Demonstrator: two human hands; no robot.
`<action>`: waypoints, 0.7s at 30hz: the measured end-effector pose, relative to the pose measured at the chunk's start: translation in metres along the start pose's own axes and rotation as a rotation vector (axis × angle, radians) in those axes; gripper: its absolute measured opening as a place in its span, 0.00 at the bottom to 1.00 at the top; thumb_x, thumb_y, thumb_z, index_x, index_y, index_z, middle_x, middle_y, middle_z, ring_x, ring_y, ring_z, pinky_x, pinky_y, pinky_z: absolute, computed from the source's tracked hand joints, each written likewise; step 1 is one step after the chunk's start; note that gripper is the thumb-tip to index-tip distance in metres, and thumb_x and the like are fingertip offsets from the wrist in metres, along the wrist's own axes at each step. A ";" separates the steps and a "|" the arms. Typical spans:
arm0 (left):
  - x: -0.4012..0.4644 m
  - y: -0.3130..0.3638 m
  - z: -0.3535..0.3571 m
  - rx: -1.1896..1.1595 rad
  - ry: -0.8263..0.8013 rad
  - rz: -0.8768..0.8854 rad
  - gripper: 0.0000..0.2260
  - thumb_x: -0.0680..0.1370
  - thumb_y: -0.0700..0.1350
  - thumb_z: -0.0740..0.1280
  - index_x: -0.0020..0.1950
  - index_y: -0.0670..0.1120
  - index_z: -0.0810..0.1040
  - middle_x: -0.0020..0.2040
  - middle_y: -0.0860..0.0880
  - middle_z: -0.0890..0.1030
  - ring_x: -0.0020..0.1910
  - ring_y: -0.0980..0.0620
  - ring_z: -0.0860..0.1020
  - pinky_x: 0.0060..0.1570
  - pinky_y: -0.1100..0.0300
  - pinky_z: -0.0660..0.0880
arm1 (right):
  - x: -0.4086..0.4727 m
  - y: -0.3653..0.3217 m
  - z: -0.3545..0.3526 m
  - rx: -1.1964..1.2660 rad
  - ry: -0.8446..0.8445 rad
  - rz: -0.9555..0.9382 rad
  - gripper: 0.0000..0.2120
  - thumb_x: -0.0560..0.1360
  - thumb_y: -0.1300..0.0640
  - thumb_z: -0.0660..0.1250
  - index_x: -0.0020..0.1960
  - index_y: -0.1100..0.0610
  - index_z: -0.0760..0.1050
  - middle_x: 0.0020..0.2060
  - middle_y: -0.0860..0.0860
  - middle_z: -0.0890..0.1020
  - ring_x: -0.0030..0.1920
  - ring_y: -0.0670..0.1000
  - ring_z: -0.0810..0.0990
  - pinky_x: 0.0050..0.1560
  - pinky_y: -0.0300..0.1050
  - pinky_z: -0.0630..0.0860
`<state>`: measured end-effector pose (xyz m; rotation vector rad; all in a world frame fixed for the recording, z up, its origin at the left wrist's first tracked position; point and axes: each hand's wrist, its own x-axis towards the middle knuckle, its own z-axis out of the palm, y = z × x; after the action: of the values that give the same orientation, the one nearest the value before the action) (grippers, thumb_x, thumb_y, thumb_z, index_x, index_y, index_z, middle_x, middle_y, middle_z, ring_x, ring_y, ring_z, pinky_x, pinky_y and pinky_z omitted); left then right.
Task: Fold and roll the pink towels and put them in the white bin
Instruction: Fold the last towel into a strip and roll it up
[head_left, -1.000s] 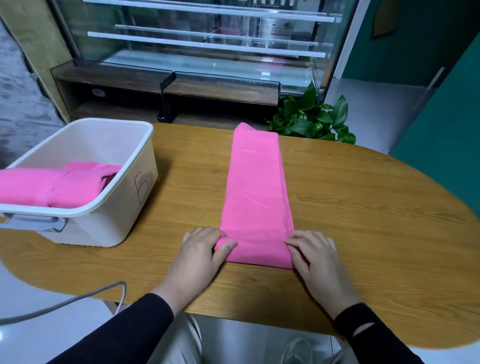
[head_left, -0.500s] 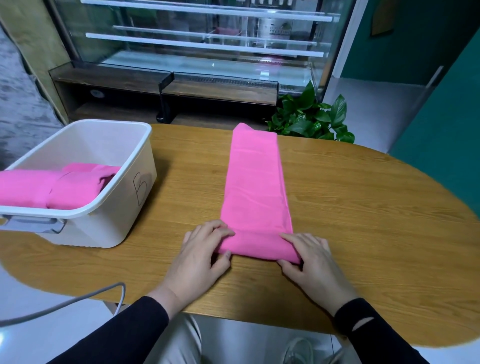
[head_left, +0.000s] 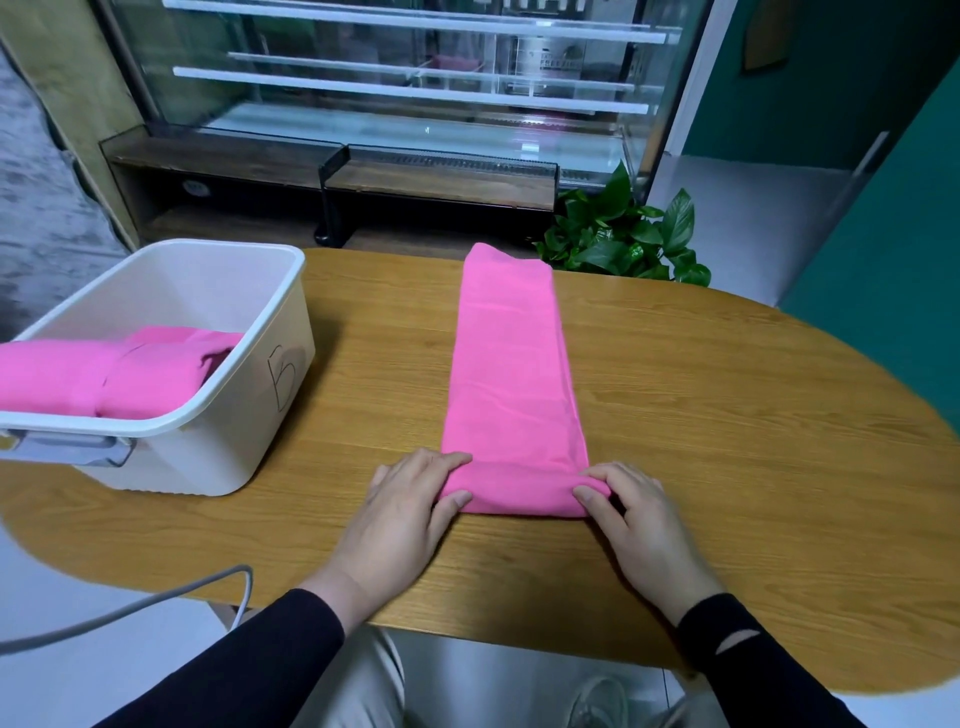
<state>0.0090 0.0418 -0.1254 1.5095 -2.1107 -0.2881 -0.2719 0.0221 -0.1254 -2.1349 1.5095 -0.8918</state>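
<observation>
The left hand (head_left: 402, 512) pinches the left end of a small roll at the near end of the pink towel (head_left: 511, 374), thumb at the front of the roll and fingers laid over its top. The right hand (head_left: 636, 519) has the same grip on the right end, thumb tucked against the front and fingers curled over the fabric. Both wrists wear black sleeves.

From that roll the towel runs away from the person as a long, narrow folded strip, lying flat on the wooden worktop (head_left: 727, 415) and reaching almost to its far edge.

To the left, well apart from the strip, stands the white bin (head_left: 249, 415) on the same worktop, with a handwritten mark on its side. Inside it lie rolled pink towels (head_left: 104, 374), side by side.

A grey cable (head_left: 130, 608) hangs below the near edge. Beyond the far edge stand a leafy green plant (head_left: 628, 234) and a glass display case (head_left: 415, 78).
</observation>
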 end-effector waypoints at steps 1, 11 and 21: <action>0.000 0.000 0.001 -0.005 -0.001 -0.003 0.20 0.84 0.62 0.51 0.72 0.56 0.68 0.57 0.60 0.74 0.58 0.59 0.72 0.57 0.57 0.66 | -0.001 0.001 0.000 0.020 -0.004 0.034 0.14 0.78 0.35 0.56 0.51 0.39 0.76 0.46 0.34 0.79 0.54 0.36 0.73 0.52 0.34 0.66; 0.000 0.001 0.000 0.042 -0.013 0.039 0.24 0.77 0.65 0.64 0.70 0.58 0.67 0.61 0.63 0.70 0.59 0.61 0.70 0.55 0.65 0.60 | -0.001 0.001 -0.001 0.082 0.028 0.104 0.10 0.77 0.35 0.59 0.52 0.36 0.76 0.46 0.33 0.81 0.50 0.38 0.76 0.45 0.41 0.71; 0.000 -0.001 0.002 -0.024 0.012 -0.047 0.24 0.78 0.71 0.54 0.66 0.58 0.66 0.56 0.62 0.74 0.52 0.65 0.69 0.56 0.61 0.66 | -0.002 -0.006 -0.001 -0.137 -0.089 -0.053 0.29 0.76 0.31 0.57 0.73 0.43 0.69 0.59 0.35 0.73 0.61 0.39 0.68 0.60 0.36 0.59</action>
<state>0.0089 0.0411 -0.1270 1.5451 -2.0574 -0.3203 -0.2691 0.0257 -0.1212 -2.2889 1.5158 -0.7191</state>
